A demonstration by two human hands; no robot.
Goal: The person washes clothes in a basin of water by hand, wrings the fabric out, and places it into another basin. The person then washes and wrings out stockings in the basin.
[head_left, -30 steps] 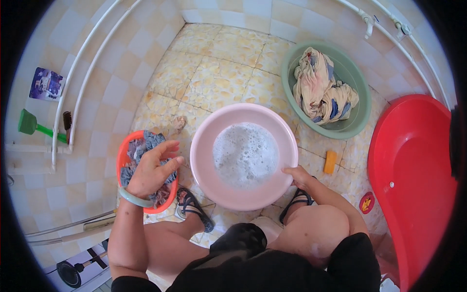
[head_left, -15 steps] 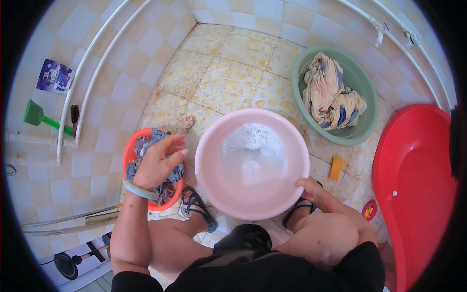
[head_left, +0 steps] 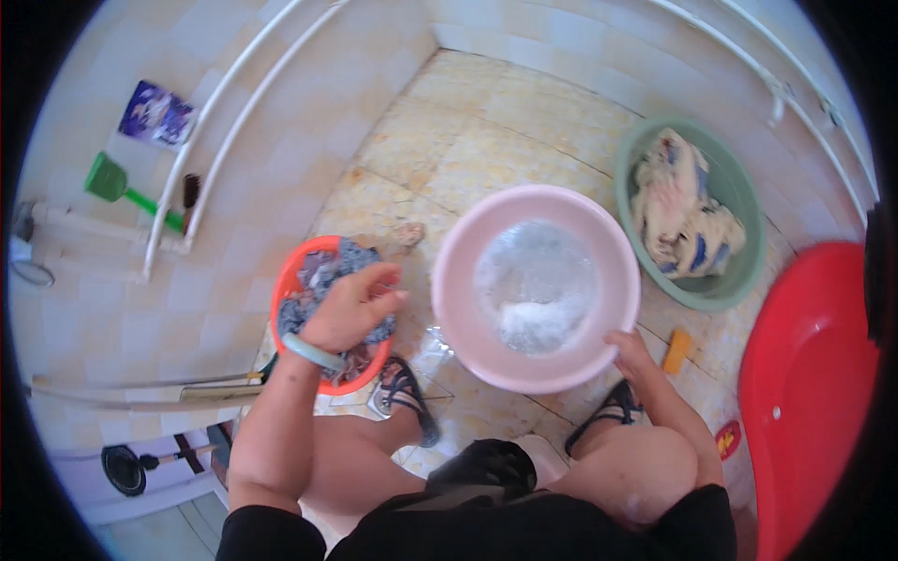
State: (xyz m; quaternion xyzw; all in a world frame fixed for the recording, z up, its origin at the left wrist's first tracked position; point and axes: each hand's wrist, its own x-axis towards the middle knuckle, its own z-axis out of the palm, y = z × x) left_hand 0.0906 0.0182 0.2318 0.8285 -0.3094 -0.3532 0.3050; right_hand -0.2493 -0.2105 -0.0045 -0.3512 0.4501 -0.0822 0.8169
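Observation:
A pink basin [head_left: 452,299] holding sudsy water stands on the floor in front of me. White foam [head_left: 529,323] gathers toward the near side of that water. My right hand [head_left: 632,353] has its fingers on the basin's near right rim, gripping it. Over an orange-red basin [head_left: 283,313] at the left hangs my left hand [head_left: 354,304], a pale green bangle at its wrist. Its fingers are loosely spread, with nothing in them. Beneath it lie crumpled grey-blue and brownish clothes [head_left: 360,254], partly covered by the hand.
A green tub [head_left: 748,280] with twisted cream and blue cloth [head_left: 669,187] sits close beyond the pink basin. Right of it are an orange block [head_left: 677,352] and a big red tub [head_left: 809,365]. Along the left wall are white pipes [head_left: 210,140], a green scoop [head_left: 109,178] and a brush [head_left: 191,192].
The pink basin has slid away from me, closer to the green tub. Its foam has shifted to the near side. My view has turned; the left hand stays over the orange-red basin.

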